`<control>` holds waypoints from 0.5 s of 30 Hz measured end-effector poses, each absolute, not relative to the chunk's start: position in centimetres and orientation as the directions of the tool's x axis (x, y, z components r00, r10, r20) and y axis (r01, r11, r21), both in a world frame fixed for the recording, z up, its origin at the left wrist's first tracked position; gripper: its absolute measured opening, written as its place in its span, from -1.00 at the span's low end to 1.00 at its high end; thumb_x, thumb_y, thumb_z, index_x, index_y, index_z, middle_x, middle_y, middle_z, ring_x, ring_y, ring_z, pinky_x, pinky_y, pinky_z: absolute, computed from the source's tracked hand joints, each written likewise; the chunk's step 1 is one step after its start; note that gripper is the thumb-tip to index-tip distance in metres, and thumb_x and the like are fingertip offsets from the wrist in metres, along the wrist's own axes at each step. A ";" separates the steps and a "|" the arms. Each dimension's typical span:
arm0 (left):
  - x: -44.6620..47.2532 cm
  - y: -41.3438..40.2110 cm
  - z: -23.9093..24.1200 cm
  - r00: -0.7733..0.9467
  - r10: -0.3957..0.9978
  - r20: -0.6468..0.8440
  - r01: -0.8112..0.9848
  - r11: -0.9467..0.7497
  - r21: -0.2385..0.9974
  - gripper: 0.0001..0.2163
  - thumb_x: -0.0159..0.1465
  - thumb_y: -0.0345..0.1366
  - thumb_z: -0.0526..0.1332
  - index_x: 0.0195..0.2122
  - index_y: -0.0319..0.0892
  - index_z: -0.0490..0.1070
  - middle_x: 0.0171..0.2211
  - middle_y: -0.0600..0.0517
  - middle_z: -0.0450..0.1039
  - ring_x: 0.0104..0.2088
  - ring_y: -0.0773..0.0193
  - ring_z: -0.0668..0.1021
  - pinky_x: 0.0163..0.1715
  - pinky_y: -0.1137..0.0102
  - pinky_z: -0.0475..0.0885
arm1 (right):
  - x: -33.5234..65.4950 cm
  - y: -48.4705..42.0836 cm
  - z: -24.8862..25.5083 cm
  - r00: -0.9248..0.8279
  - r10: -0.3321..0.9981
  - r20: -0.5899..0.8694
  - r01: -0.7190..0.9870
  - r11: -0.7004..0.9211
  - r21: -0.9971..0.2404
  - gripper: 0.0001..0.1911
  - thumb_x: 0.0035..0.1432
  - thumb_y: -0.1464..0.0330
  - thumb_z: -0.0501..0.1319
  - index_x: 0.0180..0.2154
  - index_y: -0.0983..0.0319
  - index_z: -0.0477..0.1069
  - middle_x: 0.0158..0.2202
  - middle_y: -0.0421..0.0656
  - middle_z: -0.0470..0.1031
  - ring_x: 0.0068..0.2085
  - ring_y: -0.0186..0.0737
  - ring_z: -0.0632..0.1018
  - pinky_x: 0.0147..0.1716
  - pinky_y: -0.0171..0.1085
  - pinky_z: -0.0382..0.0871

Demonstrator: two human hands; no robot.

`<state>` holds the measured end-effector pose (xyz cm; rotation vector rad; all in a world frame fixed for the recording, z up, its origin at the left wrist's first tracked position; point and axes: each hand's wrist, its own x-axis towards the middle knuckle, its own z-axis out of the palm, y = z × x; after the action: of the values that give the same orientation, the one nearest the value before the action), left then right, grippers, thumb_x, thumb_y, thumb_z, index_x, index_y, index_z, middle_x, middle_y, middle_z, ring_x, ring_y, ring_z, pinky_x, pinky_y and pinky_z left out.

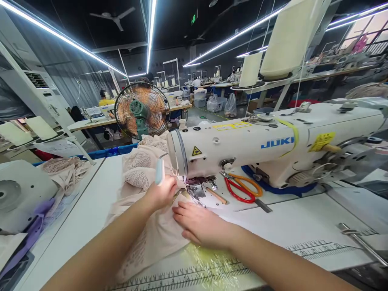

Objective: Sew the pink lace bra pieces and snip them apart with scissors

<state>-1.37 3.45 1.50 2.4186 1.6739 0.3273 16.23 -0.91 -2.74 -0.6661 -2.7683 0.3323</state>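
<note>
My left hand is closed around a pale blue and white handle that sticks up from the fist; what kind of tool it belongs to I cannot tell. That hand rests on beige lace fabric, just left of the needle area of a white JUKI sewing machine. Lying flat with fingers stretched out, my right hand presses the same fabric in front of the presser foot. Beneath its wrist is crinkled clear yellowish plastic. Between the hands, the fabric's edge is partly hidden.
Red-handled and orange-handled scissors lie beside the machine head, near a small wooden stick. More lace pieces are heaped behind my left hand. A ruler strip runs along the table's front. A green fan stands beyond.
</note>
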 end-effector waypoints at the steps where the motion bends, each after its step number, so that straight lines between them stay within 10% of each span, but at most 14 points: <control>1: -1.8 2.3 1.4 0.440 0.896 0.062 0.856 -0.439 0.275 -0.80 0.29 -0.31 0.02 -0.22 -0.17 0.43 -0.18 -0.04 0.49 -0.14 0.22 0.51 -0.09 0.38 0.39 | 16.4 -0.6 -2.7 -0.857 0.464 0.225 0.395 0.871 -0.293 -0.57 0.16 0.29 0.17 0.06 0.31 0.33 0.13 -0.01 0.33 0.18 -0.03 0.26 0.19 -0.09 0.09; 5: -3.3 -0.5 -0.4 0.700 0.699 0.145 0.654 -0.709 0.262 -0.67 0.32 -0.26 -0.02 0.05 -0.23 0.32 0.08 -0.14 0.36 0.08 0.16 0.40 0.09 0.26 0.31 | 17.0 -1.2 -3.3 -0.826 0.497 0.265 0.418 0.857 -0.301 -0.62 0.15 0.36 0.17 0.00 0.36 0.37 0.08 0.05 0.39 0.13 -0.01 0.34 0.15 -0.07 0.17; 15: -2.0 0.6 -1.7 0.593 0.774 0.223 0.771 -0.625 0.122 -0.68 0.30 -0.27 0.00 -0.01 -0.26 0.39 0.05 -0.13 0.40 0.05 0.07 0.42 0.05 0.17 0.35 | 19.6 -2.8 -5.0 -0.737 0.501 0.454 0.480 0.861 -0.171 -0.69 0.21 0.43 0.01 -0.05 0.32 0.39 0.01 0.01 0.47 0.03 -0.06 0.45 0.03 -0.08 0.36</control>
<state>-2.01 0.57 -1.72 2.7920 1.3543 0.4003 19.60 -2.83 -5.00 -0.7167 -2.5374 0.0578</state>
